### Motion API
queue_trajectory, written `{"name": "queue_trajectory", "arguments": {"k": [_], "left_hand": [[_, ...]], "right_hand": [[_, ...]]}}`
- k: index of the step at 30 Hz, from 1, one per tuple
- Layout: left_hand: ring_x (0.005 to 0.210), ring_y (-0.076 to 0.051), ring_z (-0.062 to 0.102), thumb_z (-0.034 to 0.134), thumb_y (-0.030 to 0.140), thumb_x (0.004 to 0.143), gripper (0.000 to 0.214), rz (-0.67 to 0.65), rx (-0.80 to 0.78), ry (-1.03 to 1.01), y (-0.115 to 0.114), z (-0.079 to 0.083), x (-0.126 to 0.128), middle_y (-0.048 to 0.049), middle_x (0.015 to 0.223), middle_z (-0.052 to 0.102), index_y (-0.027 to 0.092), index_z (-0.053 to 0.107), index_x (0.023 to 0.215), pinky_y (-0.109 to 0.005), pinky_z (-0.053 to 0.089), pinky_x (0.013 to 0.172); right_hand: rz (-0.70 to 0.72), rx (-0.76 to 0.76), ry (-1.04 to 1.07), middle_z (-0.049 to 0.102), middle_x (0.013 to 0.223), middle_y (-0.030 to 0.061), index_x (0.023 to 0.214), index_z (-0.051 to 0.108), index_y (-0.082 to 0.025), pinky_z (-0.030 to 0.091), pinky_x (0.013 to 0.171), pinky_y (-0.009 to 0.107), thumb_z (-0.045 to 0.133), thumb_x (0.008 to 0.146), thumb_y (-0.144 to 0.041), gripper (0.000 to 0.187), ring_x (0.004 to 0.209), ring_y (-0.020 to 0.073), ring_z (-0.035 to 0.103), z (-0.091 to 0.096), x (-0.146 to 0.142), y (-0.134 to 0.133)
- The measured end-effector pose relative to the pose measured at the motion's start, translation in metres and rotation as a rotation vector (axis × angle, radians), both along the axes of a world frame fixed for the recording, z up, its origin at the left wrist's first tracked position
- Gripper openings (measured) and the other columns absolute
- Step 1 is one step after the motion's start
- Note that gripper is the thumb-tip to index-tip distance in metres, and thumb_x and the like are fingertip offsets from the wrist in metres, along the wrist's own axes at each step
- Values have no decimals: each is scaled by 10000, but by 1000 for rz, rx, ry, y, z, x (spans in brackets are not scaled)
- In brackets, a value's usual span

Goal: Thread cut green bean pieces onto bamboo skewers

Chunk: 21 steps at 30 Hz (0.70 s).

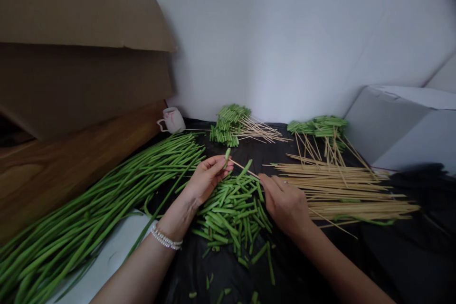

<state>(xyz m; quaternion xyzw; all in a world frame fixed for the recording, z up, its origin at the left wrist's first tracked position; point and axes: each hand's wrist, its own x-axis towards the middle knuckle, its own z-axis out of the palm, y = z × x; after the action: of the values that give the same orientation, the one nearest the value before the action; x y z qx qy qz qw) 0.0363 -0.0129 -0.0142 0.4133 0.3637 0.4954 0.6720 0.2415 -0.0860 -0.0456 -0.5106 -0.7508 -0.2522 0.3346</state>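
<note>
Between the thumb and fingers of my left hand [211, 175] is a short cut piece of green bean [227, 156], held upright. My right hand [287, 202] grips a thin wooden skewer [244, 167], whose tip meets the bean piece; whether it has gone in I cannot tell. Below both hands lies a loose heap of cut green bean pieces [228, 218] on a black plastic sheet [185, 275]. To the right of my right hand, many bare wooden skewers [349, 180] lie side by side.
Long uncut beans [107, 199] stretch along the left, partly over a white board [110, 247]. Filled bean skewers are stacked at the back middle [231, 121] and back right [318, 127]. A mug [173, 120], a cardboard box [81, 57] and a white box [402, 123] stand around.
</note>
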Motion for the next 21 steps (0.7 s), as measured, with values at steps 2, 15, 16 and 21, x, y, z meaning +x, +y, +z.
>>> {"name": "queue_trajectory", "arguments": {"k": [2,15,16,21], "left_hand": [[737,-101,639,826,271,649,309,-6,-24,-27,-1,1,0,-61,817,715,112,731,896,-180,499,678],[686,-100,648,859,191,581,297,49,-32,-48,0,0,2,-59,767,727,107,743,841,-181,504,651],[683,-98,646,860,185,577,291,57,-27,-50,1,0,2,-56,764,728,108,745,833,-179,502,652],[675,-88,638,869,175,551,289,95,-11,-45,2,-1,1,-38,738,725,122,753,811,-173,489,656]], "right_hand": [[1,-4,-4,655,759,9,1091,646,-156,327,570,276,440,923,-173,267,604,112,555,0,0,0],[-5,-8,-2,649,747,4,1086,656,-166,318,569,271,434,922,-172,275,593,110,543,0,-2,-2],[-7,-11,-3,647,745,4,1087,656,-167,315,566,271,434,922,-172,276,591,109,540,0,-2,-2],[-5,-6,2,639,733,1,1088,657,-169,311,562,268,436,917,-165,280,588,106,534,0,-3,-2]]}}
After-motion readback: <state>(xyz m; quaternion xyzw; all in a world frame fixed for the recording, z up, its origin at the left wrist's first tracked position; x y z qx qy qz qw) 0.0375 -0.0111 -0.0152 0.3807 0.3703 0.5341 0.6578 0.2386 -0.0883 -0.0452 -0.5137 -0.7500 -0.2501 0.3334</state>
